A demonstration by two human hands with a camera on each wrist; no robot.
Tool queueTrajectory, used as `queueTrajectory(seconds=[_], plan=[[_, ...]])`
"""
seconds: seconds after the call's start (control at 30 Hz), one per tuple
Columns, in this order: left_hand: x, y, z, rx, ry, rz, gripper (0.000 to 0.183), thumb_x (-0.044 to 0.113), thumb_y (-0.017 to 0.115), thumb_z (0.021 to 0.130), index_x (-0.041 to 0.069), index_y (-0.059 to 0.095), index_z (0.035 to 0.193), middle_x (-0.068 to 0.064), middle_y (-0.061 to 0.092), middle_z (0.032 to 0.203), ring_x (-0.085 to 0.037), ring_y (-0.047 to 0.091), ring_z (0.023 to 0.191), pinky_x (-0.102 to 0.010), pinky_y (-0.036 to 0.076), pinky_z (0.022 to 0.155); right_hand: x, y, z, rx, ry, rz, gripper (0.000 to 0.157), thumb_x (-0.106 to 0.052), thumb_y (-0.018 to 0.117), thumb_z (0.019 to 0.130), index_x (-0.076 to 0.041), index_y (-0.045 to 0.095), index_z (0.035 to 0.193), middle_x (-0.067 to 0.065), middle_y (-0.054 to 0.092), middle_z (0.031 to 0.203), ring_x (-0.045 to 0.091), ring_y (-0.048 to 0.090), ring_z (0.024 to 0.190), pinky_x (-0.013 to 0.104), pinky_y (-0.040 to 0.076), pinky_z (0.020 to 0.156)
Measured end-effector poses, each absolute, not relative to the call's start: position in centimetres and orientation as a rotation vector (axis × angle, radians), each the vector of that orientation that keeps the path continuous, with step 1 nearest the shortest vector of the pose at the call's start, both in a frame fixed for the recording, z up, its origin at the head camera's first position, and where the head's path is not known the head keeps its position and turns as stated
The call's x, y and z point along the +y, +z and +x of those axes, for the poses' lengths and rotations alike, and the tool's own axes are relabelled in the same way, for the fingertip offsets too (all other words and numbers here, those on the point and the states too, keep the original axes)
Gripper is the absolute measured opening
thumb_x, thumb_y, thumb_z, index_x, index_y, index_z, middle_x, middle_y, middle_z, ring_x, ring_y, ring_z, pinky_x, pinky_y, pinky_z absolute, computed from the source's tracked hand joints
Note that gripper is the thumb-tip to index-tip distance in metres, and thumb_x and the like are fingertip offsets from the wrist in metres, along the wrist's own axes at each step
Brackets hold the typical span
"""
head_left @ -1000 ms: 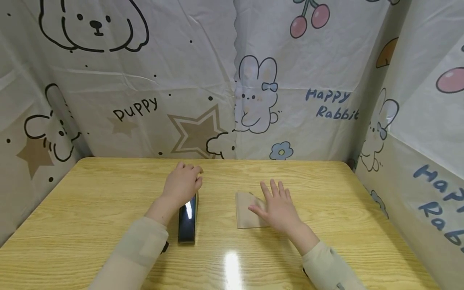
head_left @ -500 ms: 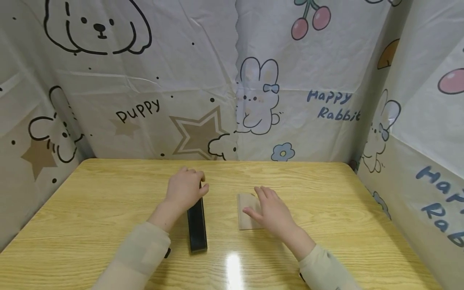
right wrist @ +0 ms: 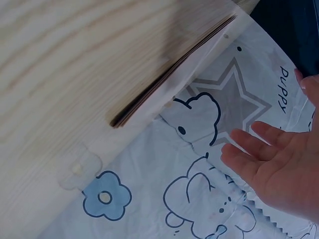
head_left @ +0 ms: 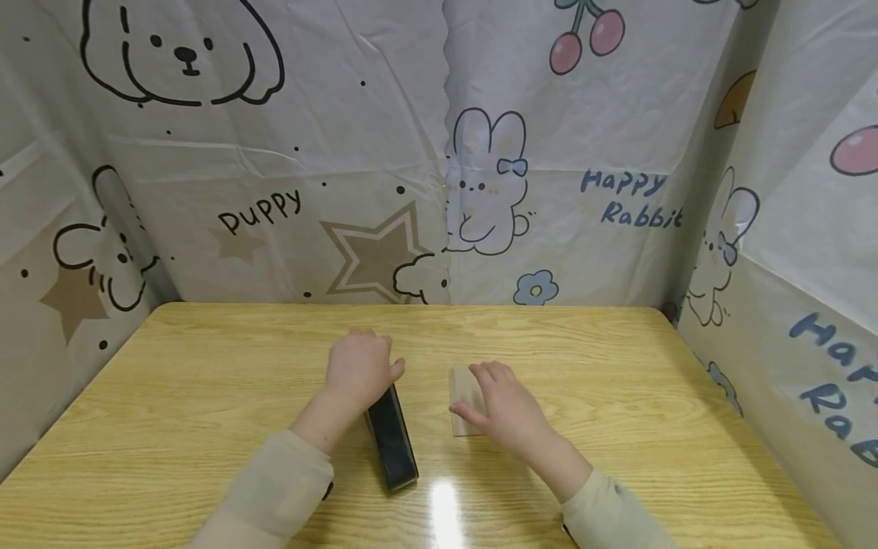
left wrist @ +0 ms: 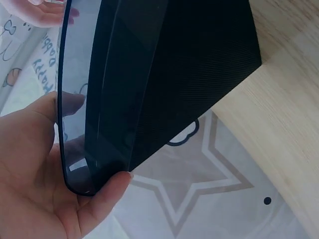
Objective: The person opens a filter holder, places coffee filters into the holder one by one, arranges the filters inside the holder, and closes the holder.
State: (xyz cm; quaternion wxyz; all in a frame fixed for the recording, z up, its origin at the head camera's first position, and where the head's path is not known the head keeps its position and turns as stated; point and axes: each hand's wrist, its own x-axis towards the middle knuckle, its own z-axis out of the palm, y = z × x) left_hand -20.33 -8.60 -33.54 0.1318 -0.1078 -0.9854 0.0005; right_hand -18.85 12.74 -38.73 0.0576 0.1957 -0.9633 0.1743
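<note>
My left hand (head_left: 360,367) grips the far end of a long black wedge-shaped device (head_left: 394,442). In the left wrist view the device (left wrist: 194,55) shows a glossy, rounded front panel and a ribbed dark side, with thumb and fingers (left wrist: 107,196) round one end. It stands slantwise on the table, its near end pointing right. My right hand (head_left: 511,408) hovers with relaxed fingers over a thin beige square pad (head_left: 461,423), covering its right part. In the right wrist view the pad's layered brown edge (right wrist: 172,74) shows beyond the right hand (right wrist: 284,162).
The yellow wood-grain table (head_left: 206,396) extends around both hands. A white printed cloth (head_left: 384,137) hangs behind its far edge and along both sides. Light reflects off the tabletop (head_left: 444,518) near the front.
The left hand has moved right and nearer, turning the device so its near end swings right and its glossy face turns out of sight. The right hand has shifted left over the pad, fingers closer together.
</note>
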Motion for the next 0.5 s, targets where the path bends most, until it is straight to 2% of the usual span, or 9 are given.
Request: queueTrajectory(seconds=[0.17, 0.37, 0.5], plan=[[-8.1, -33.4, -20.1, -2.878, 0.035, -0.277, 0.037, 0.041, 0.066, 0.083, 0.006, 0.066, 0.069, -0.009, 0.06, 0.064, -0.024, 0.059, 0.061, -0.033, 0.048, 0.047, 12.3, -38.6, -18.5, -2.92, 0.523, 0.627, 0.068, -0.049, 0.061, 0.085, 0.001, 0.049, 0.131, 0.017, 0.053, 0.128, 0.031, 0.047, 0.122, 0.044, 0.044, 0.098], [-7.3, -33.2, -19.6, -2.881, 0.071, -0.243, 0.048, 0.044, 0.065, 0.083, 0.009, 0.053, 0.051, -0.004, 0.053, 0.052, -0.018, 0.055, 0.052, -0.028, 0.045, 0.043, 11.9, -38.3, -18.1, -2.936, 0.531, 0.658, 0.075, -0.055, 0.061, 0.083, -0.001, 0.048, 0.133, 0.017, 0.05, 0.135, 0.037, 0.039, 0.131, 0.049, 0.034, 0.107], [-6.8, -33.2, -19.2, -2.867, 0.079, -0.217, 0.051, 0.045, 0.065, 0.082, 0.01, 0.05, 0.047, -0.002, 0.051, 0.051, -0.015, 0.054, 0.049, -0.027, 0.044, 0.042, 11.8, -38.5, -18.0, -2.936, 0.536, 0.685, 0.078, -0.057, 0.061, 0.082, -0.002, 0.047, 0.134, 0.017, 0.049, 0.137, 0.039, 0.038, 0.132, 0.05, 0.03, 0.109]])
